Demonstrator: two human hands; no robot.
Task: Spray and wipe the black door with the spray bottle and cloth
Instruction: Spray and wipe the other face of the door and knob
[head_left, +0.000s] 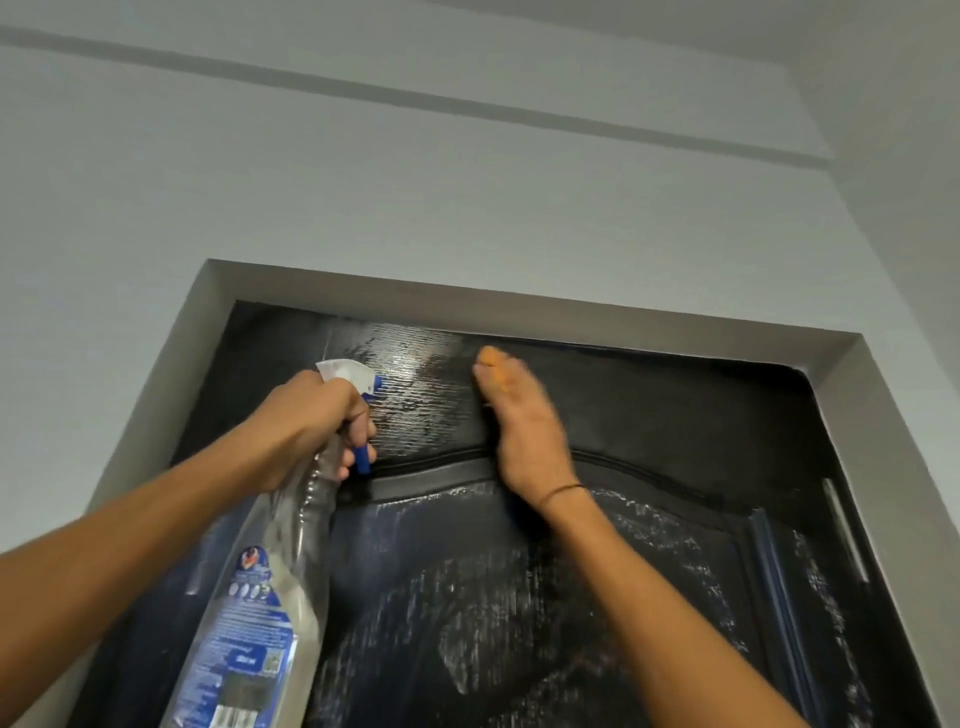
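A clear plastic spray bottle (270, 597) with a blue trigger is gripped by the curled left hand (317, 421), aimed at the wet black textured door (649, 415). An orange cloth (493, 364) is pressed against the door's top under the right hand (524, 431), fingers blurred.
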